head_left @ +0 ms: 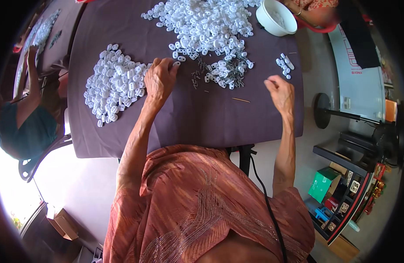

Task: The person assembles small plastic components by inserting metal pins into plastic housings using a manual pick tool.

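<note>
My left hand [160, 82] is closed, its thumb and finger pinching a small white oval plastic piece [176, 64] with holes in it. Beside that hand, to its left, spreads a pile of similar white pieces [114, 83]. A larger heap [206, 24] of them covers the far middle of the table. My right hand [281, 94] hovers near the table's right side, fingers curled together; whatever they may hold is too small to make out. Between the hands lie small grey metal pins or screws [237, 74], mixed with several white pieces, and a thin wooden stick [240, 100].
A dark cloth [202, 118] covers the table. At the far right stands a white tub [277, 22], close to another person's arm [313, 16]. A few white pieces [284, 66] lie beyond my right hand. Another person [28, 118] sits at a table on the left.
</note>
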Action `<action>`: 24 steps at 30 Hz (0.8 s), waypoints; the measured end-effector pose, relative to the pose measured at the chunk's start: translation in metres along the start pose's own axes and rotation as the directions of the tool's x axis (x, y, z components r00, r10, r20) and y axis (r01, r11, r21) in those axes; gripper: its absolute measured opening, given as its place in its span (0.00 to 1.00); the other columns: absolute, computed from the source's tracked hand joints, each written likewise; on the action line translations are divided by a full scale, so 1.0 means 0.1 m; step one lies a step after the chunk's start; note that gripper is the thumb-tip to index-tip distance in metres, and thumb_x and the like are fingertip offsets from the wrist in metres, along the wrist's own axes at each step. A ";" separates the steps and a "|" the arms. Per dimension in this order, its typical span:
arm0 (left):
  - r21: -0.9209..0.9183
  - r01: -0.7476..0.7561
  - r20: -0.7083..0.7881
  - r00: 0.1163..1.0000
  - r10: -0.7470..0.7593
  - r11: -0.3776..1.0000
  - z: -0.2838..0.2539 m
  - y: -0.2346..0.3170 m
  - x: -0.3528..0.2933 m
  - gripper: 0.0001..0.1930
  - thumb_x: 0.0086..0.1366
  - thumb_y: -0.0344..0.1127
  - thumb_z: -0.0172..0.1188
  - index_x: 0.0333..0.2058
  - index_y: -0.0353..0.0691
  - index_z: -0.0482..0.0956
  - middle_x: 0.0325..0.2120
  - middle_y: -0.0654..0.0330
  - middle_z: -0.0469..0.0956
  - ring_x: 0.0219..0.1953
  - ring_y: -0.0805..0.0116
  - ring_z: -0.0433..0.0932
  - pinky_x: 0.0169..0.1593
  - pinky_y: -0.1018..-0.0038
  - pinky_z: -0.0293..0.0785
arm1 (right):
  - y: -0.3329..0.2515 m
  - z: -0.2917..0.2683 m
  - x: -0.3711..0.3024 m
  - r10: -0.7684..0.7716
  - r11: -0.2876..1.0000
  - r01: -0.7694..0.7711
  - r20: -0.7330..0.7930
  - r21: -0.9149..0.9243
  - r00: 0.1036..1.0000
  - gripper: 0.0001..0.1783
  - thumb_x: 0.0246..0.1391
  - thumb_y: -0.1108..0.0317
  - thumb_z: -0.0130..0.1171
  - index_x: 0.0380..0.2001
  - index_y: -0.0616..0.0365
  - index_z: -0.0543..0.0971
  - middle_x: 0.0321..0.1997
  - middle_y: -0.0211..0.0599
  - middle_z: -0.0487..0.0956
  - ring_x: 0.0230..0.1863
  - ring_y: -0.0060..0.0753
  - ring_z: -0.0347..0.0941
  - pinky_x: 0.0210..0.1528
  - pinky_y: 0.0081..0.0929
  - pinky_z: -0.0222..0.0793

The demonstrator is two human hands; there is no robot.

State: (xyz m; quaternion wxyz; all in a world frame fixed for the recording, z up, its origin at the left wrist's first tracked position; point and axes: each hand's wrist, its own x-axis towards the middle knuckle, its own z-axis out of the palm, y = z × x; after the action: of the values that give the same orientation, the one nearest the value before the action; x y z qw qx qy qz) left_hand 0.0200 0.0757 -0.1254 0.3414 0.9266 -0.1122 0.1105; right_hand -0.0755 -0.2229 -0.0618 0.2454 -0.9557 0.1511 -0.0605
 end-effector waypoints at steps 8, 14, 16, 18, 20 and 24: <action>0.048 -0.093 0.003 0.996 0.093 0.995 0.12 -0.01 0.06 0.08 0.49 0.34 0.60 0.28 0.39 0.77 0.23 0.55 0.73 0.26 0.57 0.74 0.31 0.66 0.69 | -0.63 0.57 0.00 -0.491 0.859 0.465 0.092 0.213 0.866 0.04 0.44 0.71 0.54 0.24 0.59 0.73 0.25 0.41 0.75 0.25 0.43 0.72 0.28 0.32 0.68; -0.647 0.385 0.300 0.922 -0.244 0.658 -0.04 0.04 0.03 0.06 0.52 0.32 0.59 0.29 0.36 0.75 0.25 0.59 0.75 0.26 0.70 0.75 0.31 0.76 0.71 | -0.76 0.92 -0.13 -0.581 0.813 0.562 0.261 0.152 0.771 0.03 0.43 0.74 0.55 0.23 0.61 0.73 0.23 0.39 0.73 0.25 0.41 0.72 0.28 0.31 0.69; -0.802 0.576 0.535 0.810 -0.240 0.158 -0.13 0.07 0.02 0.06 0.55 0.30 0.58 0.30 0.35 0.73 0.25 0.62 0.75 0.26 0.73 0.74 0.32 0.78 0.72 | -0.75 0.99 -0.16 -0.618 0.785 0.611 0.195 0.099 0.762 0.03 0.42 0.74 0.55 0.22 0.61 0.72 0.21 0.38 0.72 0.23 0.41 0.72 0.26 0.33 0.68; -0.813 0.581 0.564 0.801 -0.202 0.035 -0.16 0.15 0.01 0.05 0.55 0.29 0.57 0.31 0.35 0.73 0.26 0.61 0.75 0.27 0.73 0.74 0.33 0.78 0.72 | -0.71 1.04 -0.12 -0.621 0.782 0.615 0.215 0.100 0.754 0.03 0.42 0.74 0.55 0.21 0.61 0.72 0.21 0.39 0.71 0.24 0.42 0.72 0.25 0.33 0.68; -0.788 0.590 0.612 0.783 -0.114 -0.175 -0.19 0.20 0.02 0.05 0.57 0.26 0.54 0.33 0.35 0.73 0.27 0.59 0.75 0.28 0.72 0.74 0.34 0.77 0.72 | -0.70 1.04 -0.09 -0.621 0.780 0.617 0.232 0.098 0.748 0.03 0.42 0.74 0.55 0.21 0.61 0.71 0.21 0.40 0.71 0.24 0.43 0.72 0.25 0.34 0.67; -0.748 0.593 0.621 0.784 -0.002 -0.298 -0.27 0.35 -0.01 0.06 0.57 0.27 0.54 0.34 0.34 0.73 0.28 0.58 0.75 0.28 0.72 0.74 0.34 0.77 0.72 | -0.76 0.89 -0.07 -0.592 0.797 0.535 0.188 0.279 0.784 0.03 0.42 0.75 0.52 0.19 0.62 0.70 0.18 0.43 0.72 0.22 0.42 0.72 0.23 0.34 0.67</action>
State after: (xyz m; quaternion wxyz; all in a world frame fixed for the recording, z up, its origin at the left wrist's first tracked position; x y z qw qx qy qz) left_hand 0.0060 0.0674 -0.0847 0.9034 0.3104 0.0329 -0.2940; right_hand -0.0454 -0.1174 -0.1023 0.3336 -0.9243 -0.1846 -0.0186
